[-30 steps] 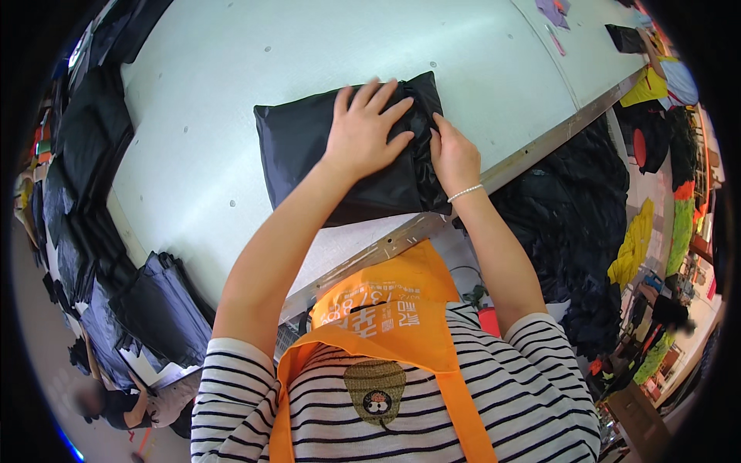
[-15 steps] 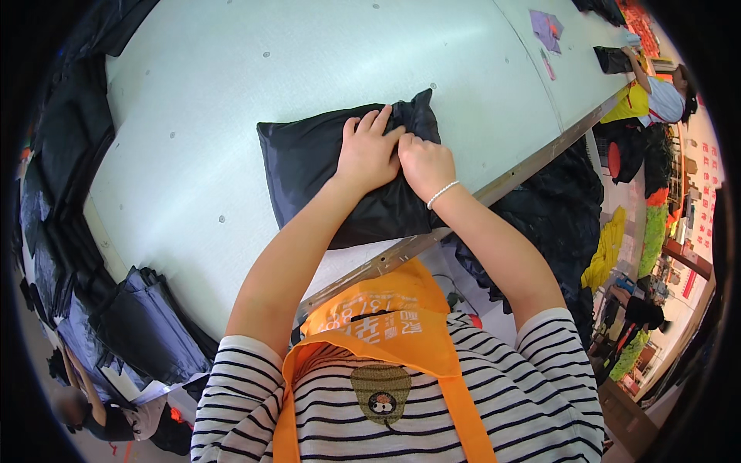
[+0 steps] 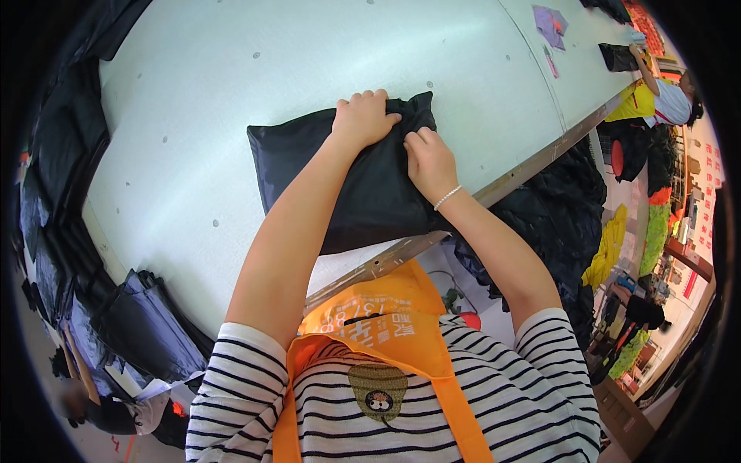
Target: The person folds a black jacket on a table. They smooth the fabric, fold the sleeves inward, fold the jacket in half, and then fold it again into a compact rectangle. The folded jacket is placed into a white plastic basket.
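Pale green table [image 3: 231, 92], dark folded garment [image 3: 324, 181] lying flat near its front edge. Left hand [image 3: 364, 117] curled tight, gripping the garment's far edge; right hand [image 3: 429, 160] beside it, fingers bent, pinching the fabric.

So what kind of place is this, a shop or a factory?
Most likely a garment workshop. Both hands, left hand and right hand, press a folded black garment on a long pale worktable; black fabric piles line its edge, and another worker handles dark cloth further along.
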`<state>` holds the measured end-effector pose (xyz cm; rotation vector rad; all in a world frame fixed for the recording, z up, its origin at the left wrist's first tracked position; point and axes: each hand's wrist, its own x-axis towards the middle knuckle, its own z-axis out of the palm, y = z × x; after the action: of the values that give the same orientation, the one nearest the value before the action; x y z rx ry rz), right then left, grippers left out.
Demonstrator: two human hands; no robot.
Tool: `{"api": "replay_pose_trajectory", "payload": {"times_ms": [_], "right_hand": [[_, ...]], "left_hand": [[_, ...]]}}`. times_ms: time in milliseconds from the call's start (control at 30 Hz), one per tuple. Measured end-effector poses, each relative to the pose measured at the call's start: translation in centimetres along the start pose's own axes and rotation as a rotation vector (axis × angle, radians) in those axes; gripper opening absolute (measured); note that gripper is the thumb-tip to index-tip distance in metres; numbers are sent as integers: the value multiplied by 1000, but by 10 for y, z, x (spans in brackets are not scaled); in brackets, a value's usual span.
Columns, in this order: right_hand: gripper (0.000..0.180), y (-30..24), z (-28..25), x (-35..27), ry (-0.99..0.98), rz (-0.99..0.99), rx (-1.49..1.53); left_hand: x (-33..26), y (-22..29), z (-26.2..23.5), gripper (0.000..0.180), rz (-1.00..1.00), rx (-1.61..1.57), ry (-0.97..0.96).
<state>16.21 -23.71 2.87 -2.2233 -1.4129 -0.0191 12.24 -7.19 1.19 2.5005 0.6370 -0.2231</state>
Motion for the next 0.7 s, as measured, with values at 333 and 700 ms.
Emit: {"api": "replay_pose_trajectory", "payload": {"times_ms": [333,700], "right_hand": [[23,15,4,34,-131,322,161],[13,26,6,67,-274,604,556]], "left_hand": [[-6,-5,6,43,13,-115,54],[24,-5,0,39,-228,-283,-136]]}}
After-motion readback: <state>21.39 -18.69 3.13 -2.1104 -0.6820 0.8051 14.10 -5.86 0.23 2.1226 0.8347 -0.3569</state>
